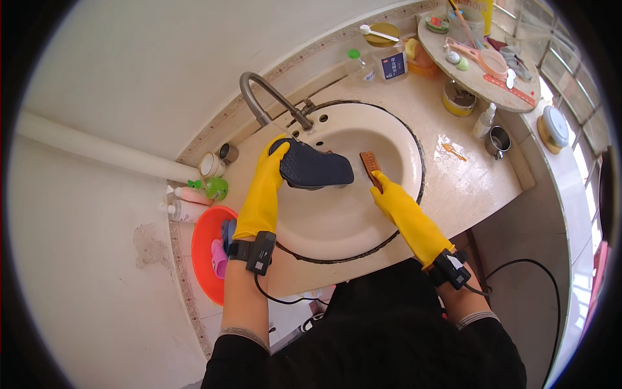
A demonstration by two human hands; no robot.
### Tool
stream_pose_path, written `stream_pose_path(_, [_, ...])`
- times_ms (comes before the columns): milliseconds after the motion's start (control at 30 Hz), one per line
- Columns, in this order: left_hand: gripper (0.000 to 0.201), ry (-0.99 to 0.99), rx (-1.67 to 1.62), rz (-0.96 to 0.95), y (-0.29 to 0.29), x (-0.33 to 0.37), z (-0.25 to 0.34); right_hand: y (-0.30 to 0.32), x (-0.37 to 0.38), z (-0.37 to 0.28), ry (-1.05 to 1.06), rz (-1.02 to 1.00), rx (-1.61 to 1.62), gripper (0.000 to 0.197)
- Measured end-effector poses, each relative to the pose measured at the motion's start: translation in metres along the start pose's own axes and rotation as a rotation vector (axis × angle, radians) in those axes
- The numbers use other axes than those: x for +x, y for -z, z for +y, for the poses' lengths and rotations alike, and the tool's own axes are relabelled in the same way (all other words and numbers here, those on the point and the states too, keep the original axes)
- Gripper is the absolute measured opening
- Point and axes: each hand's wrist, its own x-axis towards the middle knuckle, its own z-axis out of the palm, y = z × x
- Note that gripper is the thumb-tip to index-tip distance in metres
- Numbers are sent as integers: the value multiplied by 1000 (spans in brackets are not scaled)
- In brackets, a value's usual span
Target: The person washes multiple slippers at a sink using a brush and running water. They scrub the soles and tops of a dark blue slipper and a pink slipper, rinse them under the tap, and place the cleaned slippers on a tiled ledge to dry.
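Both my hands wear yellow rubber gloves. My left hand [275, 155] grips a dark navy slipper [317, 166] at one end, its sole facing up, just under the faucet [275, 100] and over the sink. A thin stream from the spout seems to reach the slipper's gripped end. In my right hand [387, 193] is a brown scrubbing brush [370, 166], held by its near end above the right part of the white oval sink [395, 126]. Brush and slipper are apart. The slipper's underside is hidden.
An orange-red basin [202, 259] with a pink and a dark item stands left of the counter. Bottles [188, 211] sit near it. At the back right are a jar [392, 65], a round board [479, 52] with small items, and a metal cup [497, 141].
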Motion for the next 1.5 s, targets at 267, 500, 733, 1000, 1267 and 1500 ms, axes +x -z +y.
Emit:
stream_pose_path(267, [40,-96,658,267,-41,50,-27,14,18,-31,141,-228,-872,49])
stream_pose_path(500, [37,64,785,443,-57,30,-6,13,37,-53,160,-419,-1077,51])
stream_pose_path(733, [44,146,617,506,-50,16,-6,5,55,-97,372,-314,-193,59])
stream_pose_path(1000, [54,270,563,282,-34,1,10,-18,88,-131,389,-353,198,45])
stream_pose_path(1267, [55,82,227,527,10,-51,-42,6,84,-149,342,-334,167,41])
stream_pose_path(1500, [55,-104,34,435,8,-82,-127,8,106,-141,316,-355,235,49])
